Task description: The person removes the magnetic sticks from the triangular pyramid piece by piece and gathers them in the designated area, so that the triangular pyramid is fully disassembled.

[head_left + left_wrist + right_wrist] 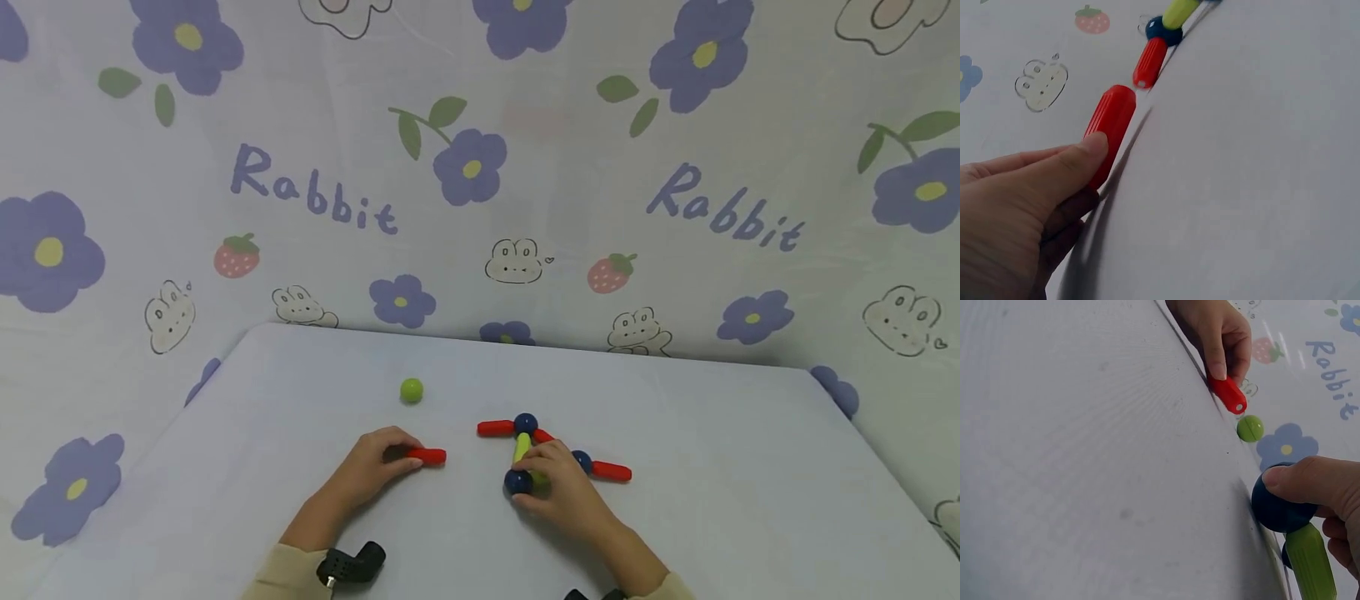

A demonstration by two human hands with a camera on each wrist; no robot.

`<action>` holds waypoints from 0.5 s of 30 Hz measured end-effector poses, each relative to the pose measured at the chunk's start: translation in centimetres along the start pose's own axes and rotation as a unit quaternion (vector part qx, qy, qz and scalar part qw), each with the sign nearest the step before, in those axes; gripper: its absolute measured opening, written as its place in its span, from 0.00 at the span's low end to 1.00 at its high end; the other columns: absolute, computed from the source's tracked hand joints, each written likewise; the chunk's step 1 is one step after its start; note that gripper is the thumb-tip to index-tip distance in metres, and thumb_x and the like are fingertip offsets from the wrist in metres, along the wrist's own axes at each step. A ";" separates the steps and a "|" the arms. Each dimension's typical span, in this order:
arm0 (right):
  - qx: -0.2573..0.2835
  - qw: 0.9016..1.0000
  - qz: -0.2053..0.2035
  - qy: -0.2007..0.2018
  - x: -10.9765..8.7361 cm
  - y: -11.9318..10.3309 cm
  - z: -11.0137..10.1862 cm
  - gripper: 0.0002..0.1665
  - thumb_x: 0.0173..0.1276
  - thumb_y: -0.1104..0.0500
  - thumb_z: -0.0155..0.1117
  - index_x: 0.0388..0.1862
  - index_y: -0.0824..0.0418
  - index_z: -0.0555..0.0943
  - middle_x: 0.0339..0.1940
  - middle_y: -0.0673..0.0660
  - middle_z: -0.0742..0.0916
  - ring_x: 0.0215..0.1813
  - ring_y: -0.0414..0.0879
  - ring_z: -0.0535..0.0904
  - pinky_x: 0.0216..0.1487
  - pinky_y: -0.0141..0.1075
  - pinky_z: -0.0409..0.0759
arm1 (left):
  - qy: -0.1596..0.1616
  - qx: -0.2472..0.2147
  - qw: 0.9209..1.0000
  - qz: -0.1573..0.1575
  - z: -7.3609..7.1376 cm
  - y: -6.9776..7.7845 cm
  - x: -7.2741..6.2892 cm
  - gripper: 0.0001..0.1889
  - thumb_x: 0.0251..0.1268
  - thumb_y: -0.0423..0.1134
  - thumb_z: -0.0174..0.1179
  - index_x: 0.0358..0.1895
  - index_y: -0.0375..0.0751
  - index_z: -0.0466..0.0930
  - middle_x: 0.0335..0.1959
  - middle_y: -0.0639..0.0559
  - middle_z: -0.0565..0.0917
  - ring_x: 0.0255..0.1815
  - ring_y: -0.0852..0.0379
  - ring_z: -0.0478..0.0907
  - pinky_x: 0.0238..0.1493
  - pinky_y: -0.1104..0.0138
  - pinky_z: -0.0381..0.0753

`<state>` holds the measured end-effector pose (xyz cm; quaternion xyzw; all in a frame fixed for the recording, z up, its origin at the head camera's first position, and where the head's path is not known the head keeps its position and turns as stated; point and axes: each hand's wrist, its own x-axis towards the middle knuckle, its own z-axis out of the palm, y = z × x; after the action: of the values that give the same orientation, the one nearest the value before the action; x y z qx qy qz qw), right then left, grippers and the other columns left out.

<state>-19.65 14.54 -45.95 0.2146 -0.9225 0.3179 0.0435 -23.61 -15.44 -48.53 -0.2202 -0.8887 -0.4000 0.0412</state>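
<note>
Between thumb and fingers, my left hand (375, 463) pinches a red rod (431, 456), its free end pointing right; the left wrist view shows its ridged side (1114, 115). To the right, my right hand (561, 485) holds a dark blue ball (517, 482), the thumb pressed on it in the right wrist view. This ball belongs to a joined figure of balls and rods. A yellow-green rod (522, 447) runs from it to a farther blue ball (526, 424), which has a red rod (495, 428) sticking out left. Another green rod (1311, 562) meets the held ball, partly hidden by the fingers.
A loose green ball (412, 390) lies farther back on the white table (300, 392). The figure's third blue ball (582, 461), with a red rod (612, 471) pointing right, lies beyond my right hand. Behind the table hangs a patterned cloth (555, 167).
</note>
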 end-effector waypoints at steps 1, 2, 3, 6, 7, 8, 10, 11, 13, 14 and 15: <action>0.001 1.000 0.000 0.001 0.0 0.0 -0.1 0.18 0.50 0.58 0.75 0.42 0.55 0.84 0.44 0.49 0.81 0.52 0.42 0.70 0.49 0.37 0.80 | -0.001 0.002 1.000 -0.008 -0.3 -0.1 0.0 0.10 0.55 0.41 0.65 0.41 0.47 0.83 0.38 0.58 0.83 0.44 0.60 0.77 0.51 0.63 0.75; 0.003 1.000 0.000 0.002 -0.1 0.0 -0.1 0.18 0.50 0.58 0.75 0.42 0.55 0.84 0.44 0.49 0.81 0.52 0.42 0.70 0.49 0.37 0.80 | -0.002 0.006 1.000 -0.016 -0.6 -0.2 0.1 0.10 0.55 0.41 0.65 0.41 0.47 0.83 0.38 0.58 0.83 0.44 0.59 0.77 0.51 0.62 0.75; 0.005 1.000 0.001 0.001 -0.1 0.0 -0.1 0.18 0.50 0.58 0.75 0.42 0.55 0.84 0.44 0.49 0.81 0.52 0.42 0.70 0.49 0.37 0.80 | -0.003 0.009 1.000 -0.023 -0.9 -0.4 0.1 0.10 0.55 0.40 0.65 0.41 0.47 0.83 0.38 0.58 0.83 0.44 0.59 0.77 0.51 0.62 0.75; 0.014 1.000 0.003 -0.003 -0.2 0.0 -0.3 0.18 0.50 0.58 0.74 0.43 0.56 0.84 0.44 0.50 0.81 0.52 0.43 0.70 0.49 0.38 0.80 | -0.008 0.018 0.999 -0.038 -1.9 -0.9 0.2 0.10 0.54 0.40 0.66 0.41 0.46 0.84 0.37 0.58 0.83 0.43 0.59 0.77 0.50 0.62 0.75; 0.014 1.000 0.004 -0.005 -0.2 0.0 -0.3 0.18 0.51 0.58 0.74 0.43 0.56 0.84 0.44 0.50 0.81 0.52 0.44 0.70 0.49 0.39 0.80 | -0.009 0.024 0.999 -0.045 -2.3 -1.1 0.2 0.10 0.53 0.39 0.66 0.40 0.46 0.84 0.37 0.58 0.83 0.43 0.60 0.77 0.50 0.62 0.75; 0.016 1.000 0.006 -0.007 -0.1 0.0 -0.3 0.18 0.51 0.58 0.74 0.43 0.56 0.84 0.44 0.50 0.81 0.52 0.44 0.70 0.50 0.39 0.80 | -0.010 0.033 0.998 -0.047 -2.7 -1.3 0.3 0.10 0.53 0.39 0.67 0.40 0.46 0.84 0.37 0.58 0.83 0.43 0.59 0.77 0.49 0.62 0.76; 0.018 1.000 0.009 -0.009 -0.1 -0.1 -0.3 0.18 0.51 0.58 0.74 0.42 0.56 0.84 0.44 0.50 0.81 0.52 0.44 0.71 0.49 0.39 0.80 | -0.013 0.052 0.998 -0.046 -3.6 -1.6 0.5 0.10 0.53 0.39 0.67 0.40 0.44 0.84 0.36 0.57 0.83 0.43 0.58 0.77 0.49 0.60 0.76; 0.018 1.000 0.010 -0.009 -0.1 -0.1 -0.3 0.18 0.51 0.58 0.74 0.42 0.56 0.84 0.44 0.50 0.81 0.52 0.44 0.71 0.49 0.39 0.80 | -0.015 0.063 0.997 -0.046 -4.0 -1.8 0.7 0.10 0.52 0.38 0.67 0.40 0.43 0.84 0.36 0.56 0.83 0.42 0.57 0.78 0.48 0.60 0.76; 0.018 1.000 0.011 -0.008 -0.2 -0.1 -0.3 0.18 0.51 0.58 0.74 0.42 0.56 0.84 0.44 0.51 0.81 0.52 0.44 0.71 0.49 0.39 0.80 | -0.022 0.094 0.994 -0.047 -4.9 -2.2 1.1 0.11 0.52 0.37 0.68 0.40 0.41 0.84 0.36 0.54 0.84 0.42 0.55 0.78 0.48 0.59 0.77; 0.017 1.000 0.011 -0.008 -0.2 -0.1 -0.3 0.18 0.51 0.58 0.74 0.42 0.56 0.84 0.44 0.51 0.81 0.52 0.44 0.71 0.49 0.39 0.80 | -0.026 0.107 0.993 -0.051 -5.3 -2.5 1.3 0.11 0.51 0.36 0.68 0.40 0.41 0.84 0.36 0.53 0.84 0.42 0.55 0.78 0.47 0.58 0.77; 0.017 1.000 0.010 -0.008 -0.2 -0.1 -0.3 0.18 0.51 0.58 0.74 0.42 0.56 0.84 0.44 0.51 0.81 0.52 0.44 0.71 0.49 0.39 0.80 | -0.031 0.116 0.991 -0.056 -5.8 -2.7 1.6 0.11 0.51 0.35 0.68 0.40 0.40 0.84 0.37 0.52 0.84 0.42 0.54 0.78 0.47 0.58 0.77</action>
<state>-19.49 14.76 -45.70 0.2085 -0.9194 0.3322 0.0290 -26.78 -20.66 -46.11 -0.1761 -0.9409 -0.2889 0.0160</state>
